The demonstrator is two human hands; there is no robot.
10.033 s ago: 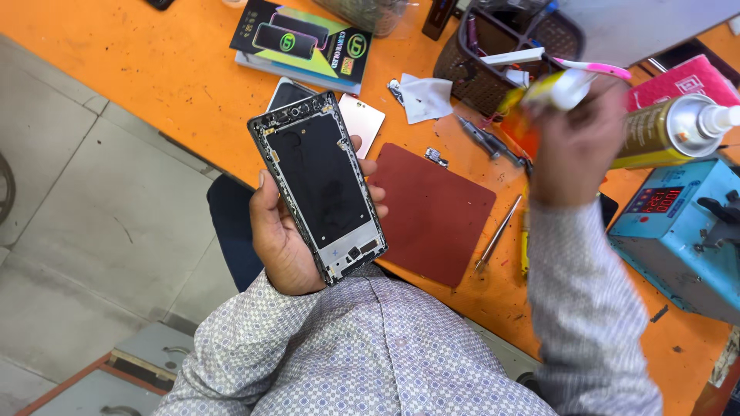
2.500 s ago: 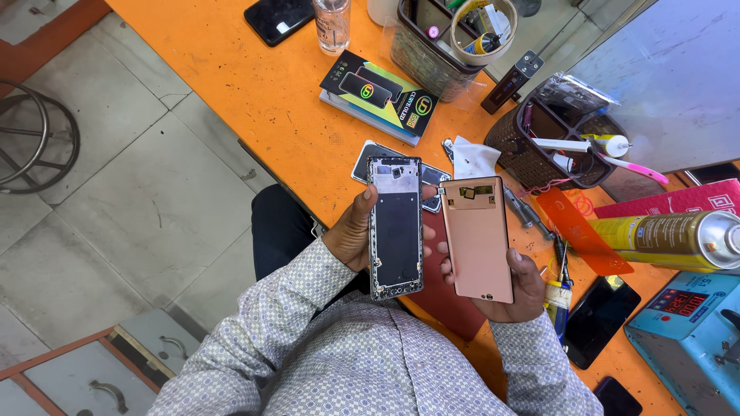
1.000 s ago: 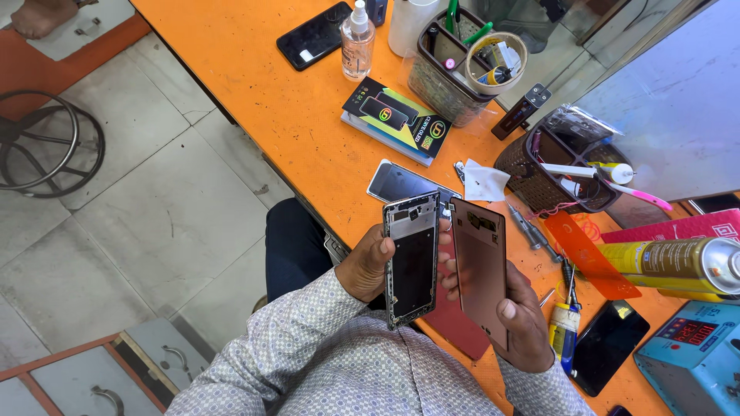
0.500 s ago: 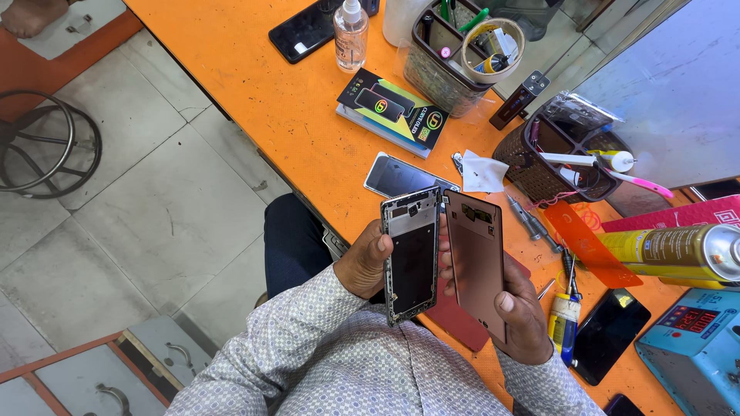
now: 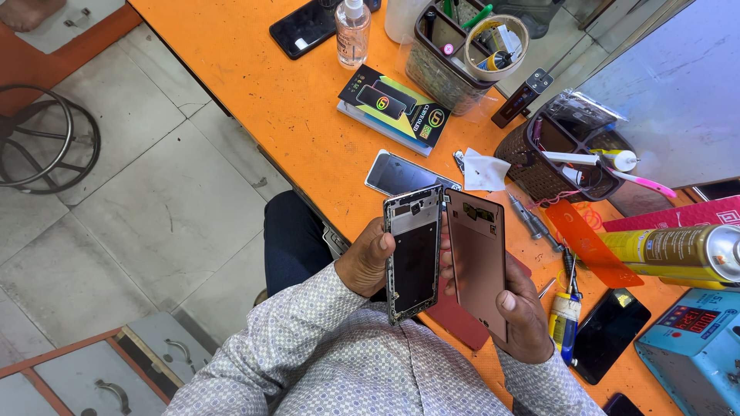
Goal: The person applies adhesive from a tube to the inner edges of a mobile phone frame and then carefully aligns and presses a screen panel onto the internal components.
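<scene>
Orange workbench [image 5: 254, 92] runs diagonally across the head view, grey tiled floor to its left w/ a round metal stool frame [image 5: 46, 139] cut off at the frame edge.

Left hand [image 5: 366, 262] grips an opened phone frame [image 5: 414, 262] by its long edge, thumb on the front rim, other fingers hidden behind it; dark inside, small parts at the top too fine to make out. Right hand [image 5: 524, 320] holds a rose-gold back cover [image 5: 478, 270] upright just beside the frame, inner side toward the camera, thumb pressed on its lower corner, rest of the fingers behind it & not visible. The 2 parts stand edge to edge above the lap, in front of the bench; can't tell if they touch. A dark red mat [image 5: 459, 320] is mostly hidden behind them.

On the bench behind: a loose phone [image 5: 401, 173] lying flat, partly covered by the frame's top; white wipe [image 5: 484, 169]; printed box [image 5: 393, 112]; clear pump bottle [image 5: 353, 31]; dark tool basket [image 5: 566, 154]; orange plastic card [image 5: 582, 243]; spray can [image 5: 678, 250] lying on its side, cut off at right; blue device [image 5: 694, 347] w/ red display, cut off; black phone [image 5: 605, 335]; screwdriver [image 5: 564, 323] by the right wrist
</scene>
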